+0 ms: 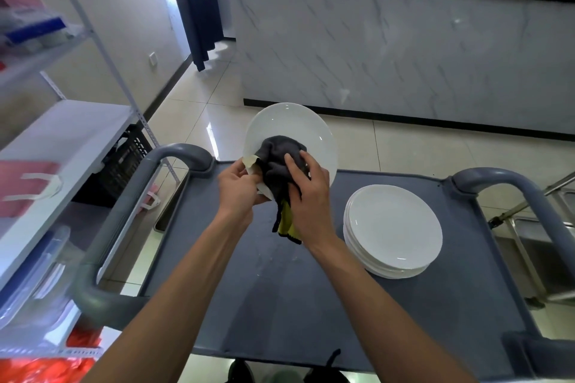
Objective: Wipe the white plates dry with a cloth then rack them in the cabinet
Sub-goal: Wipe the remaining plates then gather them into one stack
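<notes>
A white plate (295, 130) is held tilted above the far edge of a grey cart (311, 305). My left hand (239, 186) grips the plate's lower left rim. My right hand (308, 196) holds a dark grey cloth (277, 158) with a yellow underside against the plate's face; the cloth's end hangs down past my wrist. A stack of white plates (393, 230) lies on the cart's top to the right of my hands.
The cart has grey loop handles at left (124, 211) and right (529, 193). A white metal shelving unit (71, 134) with boxes and bags stands at left. A marble-fronted counter (404, 50) stands ahead across a tiled floor. Metal trays and frame sit at right.
</notes>
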The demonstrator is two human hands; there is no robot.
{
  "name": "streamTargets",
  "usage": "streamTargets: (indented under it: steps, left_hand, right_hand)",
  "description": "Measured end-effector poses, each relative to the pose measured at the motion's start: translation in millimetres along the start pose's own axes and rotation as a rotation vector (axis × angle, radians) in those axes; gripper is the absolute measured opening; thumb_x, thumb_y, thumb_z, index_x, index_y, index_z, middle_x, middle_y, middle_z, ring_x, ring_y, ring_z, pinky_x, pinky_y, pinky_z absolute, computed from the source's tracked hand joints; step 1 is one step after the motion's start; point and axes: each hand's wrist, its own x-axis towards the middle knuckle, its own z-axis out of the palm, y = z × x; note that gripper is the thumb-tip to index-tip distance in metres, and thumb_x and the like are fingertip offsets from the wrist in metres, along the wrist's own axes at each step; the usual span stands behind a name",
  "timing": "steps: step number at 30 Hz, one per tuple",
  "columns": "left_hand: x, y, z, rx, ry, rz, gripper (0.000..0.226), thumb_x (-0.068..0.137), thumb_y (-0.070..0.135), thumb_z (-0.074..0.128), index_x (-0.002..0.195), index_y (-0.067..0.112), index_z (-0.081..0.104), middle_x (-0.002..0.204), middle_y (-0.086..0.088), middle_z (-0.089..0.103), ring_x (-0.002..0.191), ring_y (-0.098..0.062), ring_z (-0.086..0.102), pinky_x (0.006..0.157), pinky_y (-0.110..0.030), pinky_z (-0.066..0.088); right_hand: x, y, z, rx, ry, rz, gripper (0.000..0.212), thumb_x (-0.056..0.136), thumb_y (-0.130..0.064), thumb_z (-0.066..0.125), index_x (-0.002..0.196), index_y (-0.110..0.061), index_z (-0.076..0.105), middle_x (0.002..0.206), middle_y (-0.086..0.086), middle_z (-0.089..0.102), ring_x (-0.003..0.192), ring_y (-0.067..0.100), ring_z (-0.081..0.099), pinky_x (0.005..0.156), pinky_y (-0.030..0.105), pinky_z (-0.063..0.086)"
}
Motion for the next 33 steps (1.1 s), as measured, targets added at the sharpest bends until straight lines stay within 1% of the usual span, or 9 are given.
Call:
streamTargets:
  steps: [3,6,13,16,19,22,27,30,33]
  left_hand:
    - [-2.1,3.2,-0.8,0.046,-0.034,0.007,0.028,0.097,-0.008,0.052,0.105,0.01,0.072,0.097,-0.01,0.076,0.086,-0.029,0.075,0.062,-0.041,0.061]
    - [-3.1,5.1,-4.2,0.115,-0.078,-0.007,0.025,0.097,-0.007,0.053,0.102,0.01,0.07,0.097,-0.011,0.076,0.087,-0.033,0.074,0.062,-0.042,0.061]
    - [-6.7,-3.4,-11.5,0.166,-0.165,-0.067,0.034,0.091,-0.01,0.058,0.114,0.01,0.071,0.101,-0.009,0.077,0.089,-0.033,0.074,0.065,-0.044,0.061]
    - [-8.9,-5.9,-15.9,0.152,-0.164,-0.063,0.034,0.09,-0.01,0.059,0.108,0.015,0.073,0.099,-0.007,0.077,0.089,-0.034,0.074,0.064,-0.044,0.061]
    - [-11.1,-9.7,-21.2,0.109,-0.136,-0.049,0.036,0.09,-0.009,0.059,0.108,0.019,0.074,0.1,-0.007,0.077,0.087,-0.032,0.073,0.062,-0.041,0.06]
    - [-11.6,-12.1,-24.8,0.046,-0.078,-0.036,0.037,0.09,-0.01,0.058,0.11,0.018,0.072,0.1,-0.006,0.076,0.085,-0.028,0.071,0.061,-0.039,0.06]
    - [-11.6,-9.5,-25.1,-0.019,0.001,0.011,0.041,0.09,-0.01,0.057,0.101,0.026,0.073,0.092,0.007,0.077,0.085,-0.02,0.071,0.062,-0.037,0.06]
    - [-9.5,-7.9,-20.8,-0.085,0.063,0.018,0.043,0.09,-0.01,0.057,0.099,0.029,0.072,0.09,0.01,0.076,0.089,-0.021,0.068,0.064,-0.037,0.061]
    - [-8.2,-7.1,-15.7,-0.132,0.11,0.028,0.041,0.091,-0.01,0.056,0.102,0.028,0.07,0.1,0.006,0.073,0.094,-0.02,0.066,0.062,-0.035,0.061]
  right_hand:
    - [9.1,-4.9,0.1,-0.02,-0.003,-0.033,0.044,0.101,-0.004,0.053,0.143,-0.017,0.057,0.15,0.014,0.045,0.133,0.032,0.04,0.111,0.033,0.035]
    - [20.0,-8.8,-0.6,-0.047,-0.025,-0.08,0.046,0.101,-0.003,0.051,0.143,-0.019,0.057,0.151,0.013,0.045,0.132,0.032,0.04,0.109,0.03,0.034]
    - [49.9,-5.1,-6.5,-0.115,-0.082,-0.152,0.044,0.103,-0.007,0.051,0.144,-0.021,0.056,0.152,0.012,0.044,0.129,0.032,0.039,0.109,0.039,0.04]
    - [61.5,2.4,-13.4,-0.146,-0.068,-0.134,0.044,0.102,-0.009,0.052,0.144,-0.022,0.056,0.149,0.012,0.047,0.125,0.031,0.042,0.108,0.036,0.04]
    - [71.5,11.0,-23.0,-0.158,-0.037,-0.079,0.044,0.102,-0.009,0.052,0.144,-0.021,0.056,0.147,0.013,0.049,0.122,0.032,0.044,0.107,0.034,0.04]
    - [74.9,22.7,-34.1,-0.161,-0.028,-0.022,0.044,0.103,-0.012,0.053,0.146,-0.02,0.054,0.147,0.012,0.048,0.125,0.03,0.041,0.107,0.027,0.033]
    - [61.2,39.1,-41.5,-0.141,-0.011,0.043,0.044,0.102,-0.014,0.057,0.146,-0.019,0.054,0.145,0.011,0.05,0.125,0.028,0.042,0.11,0.036,0.039]
    - [42.4,41.0,-40.4,-0.119,-0.008,0.07,0.045,0.102,-0.016,0.058,0.146,-0.02,0.053,0.145,0.01,0.049,0.128,0.027,0.041,0.111,0.035,0.038]
    - [18.0,35.6,-31.3,-0.081,-0.002,0.101,0.048,0.1,-0.013,0.061,0.146,-0.02,0.053,0.145,0.01,0.049,0.132,0.027,0.04,0.112,0.032,0.034]
